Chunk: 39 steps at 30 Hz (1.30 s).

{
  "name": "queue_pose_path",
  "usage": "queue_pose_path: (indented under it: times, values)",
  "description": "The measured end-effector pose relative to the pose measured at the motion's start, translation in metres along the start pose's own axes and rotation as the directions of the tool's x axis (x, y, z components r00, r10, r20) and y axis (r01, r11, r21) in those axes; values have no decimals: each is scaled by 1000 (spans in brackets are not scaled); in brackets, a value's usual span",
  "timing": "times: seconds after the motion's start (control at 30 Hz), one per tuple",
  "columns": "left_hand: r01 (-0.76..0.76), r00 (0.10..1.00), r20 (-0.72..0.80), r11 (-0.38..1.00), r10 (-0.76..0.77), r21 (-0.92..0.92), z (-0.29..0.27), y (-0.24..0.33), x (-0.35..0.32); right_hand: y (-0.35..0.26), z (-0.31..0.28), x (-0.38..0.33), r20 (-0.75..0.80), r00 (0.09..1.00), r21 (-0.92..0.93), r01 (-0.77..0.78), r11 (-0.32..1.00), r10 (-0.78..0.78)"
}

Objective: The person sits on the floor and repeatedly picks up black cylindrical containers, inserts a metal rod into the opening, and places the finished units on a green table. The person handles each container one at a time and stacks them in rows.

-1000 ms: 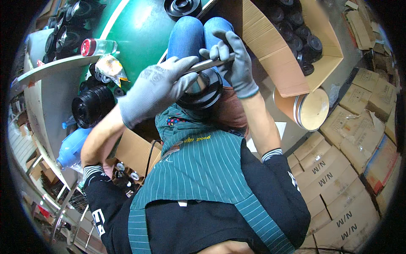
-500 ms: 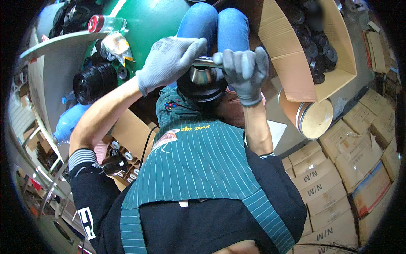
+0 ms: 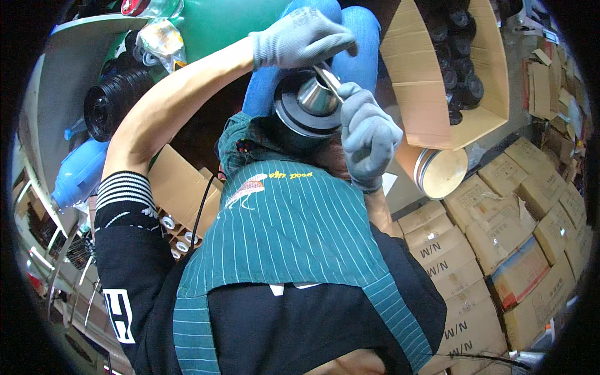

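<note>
Between my knees sits a black round part (image 3: 294,115) with a wide disc-like rim. A shiny metal cone (image 3: 319,98) stands at its middle, with a metal bar (image 3: 329,80) running across the top. My left hand (image 3: 303,40), in a grey glove, curls over the far end of this bar. Around the near end wraps my right hand (image 3: 370,134), gloved too, its fingers closed. The black part tilts, and its underside is hidden by the apron (image 3: 287,231) and my legs.
An open cardboard box (image 3: 415,81) with several black round parts stands at right, beside a round tub (image 3: 444,175). Cartons (image 3: 481,212) are stacked at lower right. At left are stacked black parts (image 3: 115,103), a blue bottle (image 3: 78,172) and a green surface (image 3: 225,28).
The bar has turned from nearly level to a steep slant. My left hand has gone farther away and rightward, my right hand nearer to me. The black part's top shows more.
</note>
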<state>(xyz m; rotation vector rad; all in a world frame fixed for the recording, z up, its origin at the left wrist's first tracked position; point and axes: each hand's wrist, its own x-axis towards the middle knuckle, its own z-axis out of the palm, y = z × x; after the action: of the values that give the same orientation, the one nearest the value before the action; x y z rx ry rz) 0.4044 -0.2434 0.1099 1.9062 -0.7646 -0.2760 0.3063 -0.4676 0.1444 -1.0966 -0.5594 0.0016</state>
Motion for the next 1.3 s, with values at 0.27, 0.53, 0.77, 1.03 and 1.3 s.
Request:
queue_pose_path:
  times: [0.27, 0.53, 0.77, 1.03, 1.3]
  values:
    - [311, 846, -490, 941, -210, 133, -26, 16, -73, -22, -27, 0, 24, 881, -632, -353, 690, 473]
    - [830, 482, -766, 503, -426, 242, -31, -79, -134, -34, -8, -9, 163, 884, -810, -133, 571, 438]
    - [450, 694, -705, 675, 146, 584, -37, 1, -150, -27, -42, 58, -365, 872, -267, -435, 860, 327]
    - [353, 513, -856, 895, 58, 272, -92, 55, -133, 106, 33, 177, 229, 717, 466, -675, 573, 658]
    - [735, 486, -873, 524, 36, 430, -297, -36, -76, 103, 30, 169, 333, 650, 262, -759, 595, 683]
